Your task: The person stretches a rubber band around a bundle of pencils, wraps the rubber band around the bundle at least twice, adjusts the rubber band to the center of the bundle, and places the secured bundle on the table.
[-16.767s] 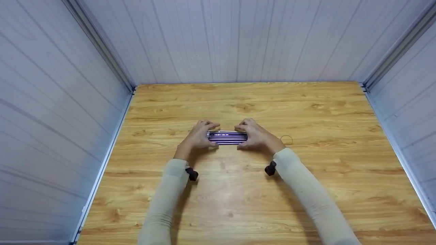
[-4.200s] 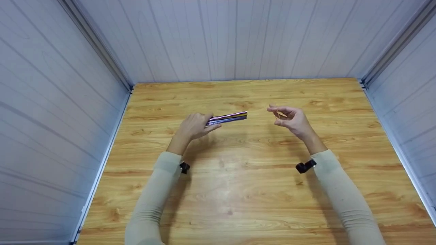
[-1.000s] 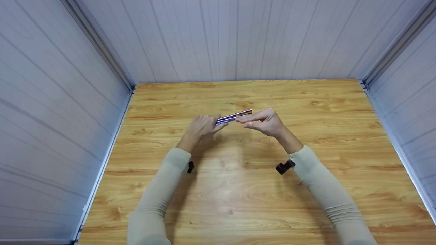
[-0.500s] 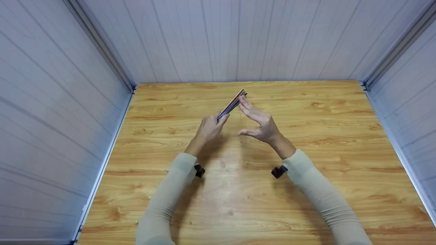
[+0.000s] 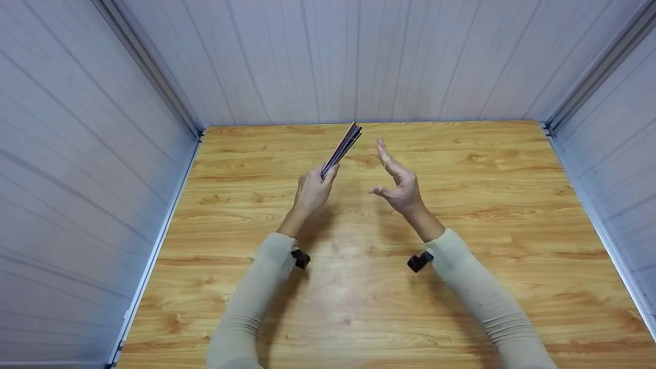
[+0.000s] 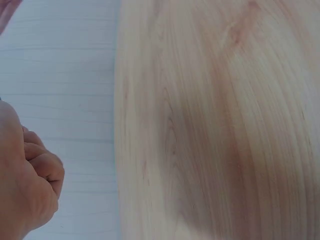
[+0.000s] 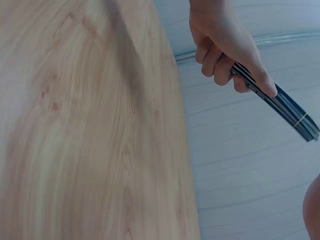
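A bundle of slim, shiny dark pencils (image 5: 342, 148) slants up and away above the table in the head view. My left hand (image 5: 313, 189) grips its lower end, thumb along the side. Near the free end a thin yellow rubber band (image 7: 300, 119) goes round the bundle, as the right wrist view shows. My right hand (image 5: 402, 187) is held up to the right, apart from the pencils, thumb and fingers spread with nothing seen between them. The left wrist view shows the left hand's curled fingers (image 6: 45, 162), but the pencils are out of sight there.
Both hands are over a wood-grain table (image 5: 338, 307). Pale panel walls stand behind it (image 5: 333, 61) and at the left (image 5: 77, 179) and right (image 5: 615, 154). A small black camera (image 5: 301, 259) sits on the left wrist, another (image 5: 420, 261) on the right.
Earlier the rubber band lay on the table, then hung on my right hand; now it circles the pencils. My right hand has drawn away rightward, and the bundle has tipped more upright.
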Demonstrator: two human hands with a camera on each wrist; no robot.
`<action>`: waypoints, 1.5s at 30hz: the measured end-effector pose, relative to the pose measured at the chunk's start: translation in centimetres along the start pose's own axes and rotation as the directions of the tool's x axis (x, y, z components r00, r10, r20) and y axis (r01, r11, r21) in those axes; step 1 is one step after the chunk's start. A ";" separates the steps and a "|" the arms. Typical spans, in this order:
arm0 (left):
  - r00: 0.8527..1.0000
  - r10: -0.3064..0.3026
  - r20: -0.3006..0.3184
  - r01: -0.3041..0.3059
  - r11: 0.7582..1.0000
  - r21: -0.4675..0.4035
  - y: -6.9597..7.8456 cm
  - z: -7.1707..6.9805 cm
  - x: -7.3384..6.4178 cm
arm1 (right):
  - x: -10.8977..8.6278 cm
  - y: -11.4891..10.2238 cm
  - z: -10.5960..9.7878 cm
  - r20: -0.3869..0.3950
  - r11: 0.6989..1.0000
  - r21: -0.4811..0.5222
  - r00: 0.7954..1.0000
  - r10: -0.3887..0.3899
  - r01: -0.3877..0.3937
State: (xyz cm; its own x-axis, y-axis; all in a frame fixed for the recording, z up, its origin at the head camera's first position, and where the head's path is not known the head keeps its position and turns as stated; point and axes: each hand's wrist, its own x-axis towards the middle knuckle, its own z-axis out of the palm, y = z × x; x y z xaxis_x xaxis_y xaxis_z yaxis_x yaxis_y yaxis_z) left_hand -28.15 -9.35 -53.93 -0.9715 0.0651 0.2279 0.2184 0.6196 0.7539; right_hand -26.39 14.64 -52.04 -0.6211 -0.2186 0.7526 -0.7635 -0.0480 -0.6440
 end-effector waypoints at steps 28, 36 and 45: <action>0.930 0.359 0.083 -0.369 0.907 0.204 1.1 -2.1 -1.2 | -0.8 1.2 -2.7 -0.076 0.798 0.497 0.899 0.431 -0.341; 0.854 0.496 0.158 -0.520 0.795 0.314 1.0 -2.9 -1.1 | -0.5 1.2 -3.4 0.004 0.840 0.392 0.914 0.406 -0.375; 0.788 0.575 0.220 -0.611 0.682 0.402 1.8 -3.3 -0.9 | -0.4 0.5 -3.8 0.089 0.832 0.315 0.887 0.453 -0.456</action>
State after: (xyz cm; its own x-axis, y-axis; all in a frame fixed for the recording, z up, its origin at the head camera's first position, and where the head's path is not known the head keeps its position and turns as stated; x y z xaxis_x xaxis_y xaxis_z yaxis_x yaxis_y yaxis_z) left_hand -26.62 -10.88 -50.73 -0.6599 0.5801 0.4776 0.7053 0.6974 0.1275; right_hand -27.23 18.43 -52.12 -0.8810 -0.3022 0.3640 -0.2963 -0.2472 -0.9225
